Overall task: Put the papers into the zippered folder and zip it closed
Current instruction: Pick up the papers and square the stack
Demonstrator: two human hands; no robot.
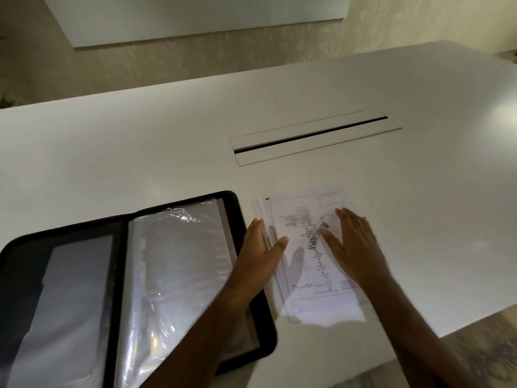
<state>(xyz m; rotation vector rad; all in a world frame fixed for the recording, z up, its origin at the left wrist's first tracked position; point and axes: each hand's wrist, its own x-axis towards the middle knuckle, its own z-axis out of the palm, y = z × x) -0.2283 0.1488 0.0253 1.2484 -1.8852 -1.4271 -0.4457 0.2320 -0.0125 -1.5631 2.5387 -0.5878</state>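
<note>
A black zippered folder (117, 233) lies open on the white table at the lower left, with clear plastic sleeves (173, 261) on its right half. Just right of it sits a small stack of printed papers (302, 219), slightly fanned. My left hand (260, 256) lies along the stack's left edge, fingers straight, thumb on the top sheet; its forearm crosses the folder's right side. My right hand (355, 247) rests flat on the right part of the stack with fingers straight and spread.
The white table (167, 141) has a long cable slot with a flap (313, 135) behind the papers. Its right front edge runs diagonally at lower right, with patterned floor (481, 337) beyond. A second white surface (195, 18) stands at the far top.
</note>
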